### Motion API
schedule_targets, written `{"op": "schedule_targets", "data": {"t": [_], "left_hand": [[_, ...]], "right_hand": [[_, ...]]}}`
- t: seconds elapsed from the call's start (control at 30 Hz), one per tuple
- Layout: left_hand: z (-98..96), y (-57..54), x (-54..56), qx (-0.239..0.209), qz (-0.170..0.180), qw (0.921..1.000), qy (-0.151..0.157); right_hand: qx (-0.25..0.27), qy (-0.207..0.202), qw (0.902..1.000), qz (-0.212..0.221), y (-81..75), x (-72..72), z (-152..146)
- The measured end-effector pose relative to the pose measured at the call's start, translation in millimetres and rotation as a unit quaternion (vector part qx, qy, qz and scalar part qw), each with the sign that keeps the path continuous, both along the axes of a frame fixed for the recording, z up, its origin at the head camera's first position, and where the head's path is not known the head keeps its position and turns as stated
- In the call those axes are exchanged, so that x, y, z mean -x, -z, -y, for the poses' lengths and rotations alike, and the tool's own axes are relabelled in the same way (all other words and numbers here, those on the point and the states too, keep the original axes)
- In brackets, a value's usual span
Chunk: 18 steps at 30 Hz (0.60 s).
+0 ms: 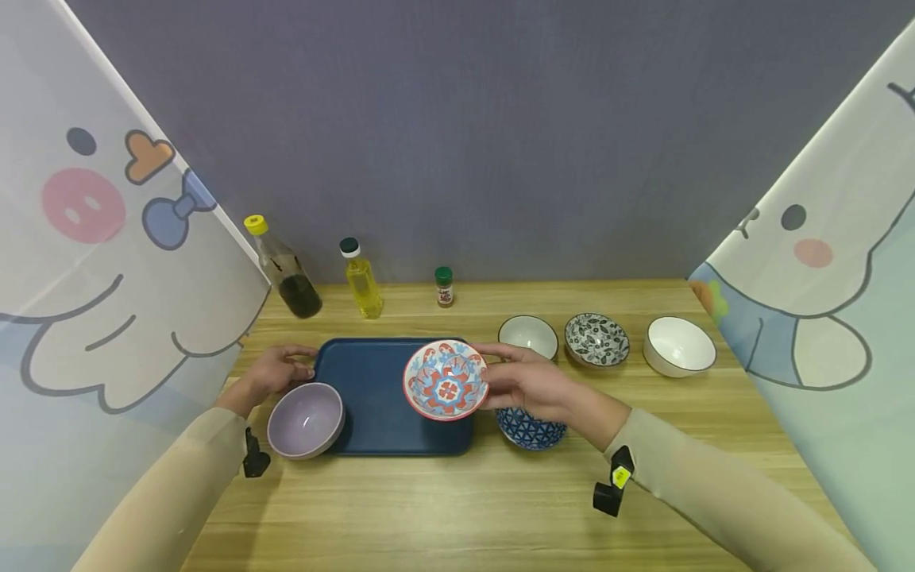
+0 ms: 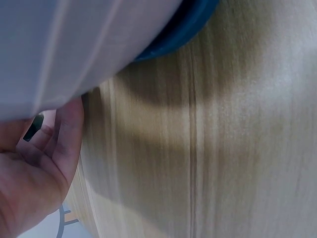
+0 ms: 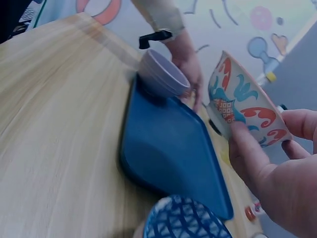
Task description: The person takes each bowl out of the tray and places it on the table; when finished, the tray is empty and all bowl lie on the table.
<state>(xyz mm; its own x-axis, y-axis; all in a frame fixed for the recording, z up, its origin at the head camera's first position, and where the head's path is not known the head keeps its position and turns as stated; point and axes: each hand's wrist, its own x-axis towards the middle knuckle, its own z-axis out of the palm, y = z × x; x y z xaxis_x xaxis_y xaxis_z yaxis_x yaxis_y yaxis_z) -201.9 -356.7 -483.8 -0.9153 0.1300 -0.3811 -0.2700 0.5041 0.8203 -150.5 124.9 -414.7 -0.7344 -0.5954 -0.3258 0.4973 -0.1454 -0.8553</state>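
Note:
In the head view my right hand pinches the rim of a bowl with a red and blue flower pattern, tilted above the dark blue tray. The right wrist view shows my thumb and fingers on that patterned bowl. A plain purple bowl is at the tray's left end. My left hand lies beside its far rim, close to the tray's corner. Its fingers are loosely bent, with a gap by the thumb in the left wrist view; contact with the tray is hidden.
Under my right forearm stands a blue patterned bowl. Behind it are a pale bowl, a black-and-white leaf bowl and a white bowl. A dark sauce bottle, an oil bottle and a spice jar line the back.

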Motion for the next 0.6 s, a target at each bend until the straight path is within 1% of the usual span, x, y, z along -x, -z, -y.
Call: {"op": "schedule_targets", "data": {"t": [0.13, 0.27, 0.4, 0.6], "left_hand": [[-0.4, 0.6, 0.0, 0.001, 0.0, 1.0, 0.002], [-1.6, -0.5, -0.8, -0.001, 0.002, 1.0, 0.002], [-2.3, -3.2, -1.8, -0.004, 0.0, 1.0, 0.004], [-2.3, -1.7, -1.2, 0.0, 0.0, 1.0, 0.0]], "right_hand": [[-0.01, 0.016, 0.9998, 0.003, -4.0, -1.8, -20.0], [-0.009, 0.028, 0.9996, 0.007, -6.7, -4.5, -38.7], [-0.014, 0.038, 0.9992, -0.004, -8.7, -7.6, -57.5], [-0.042, 0.063, 0.997, -0.02, -12.2, -14.9, -88.4]]}}
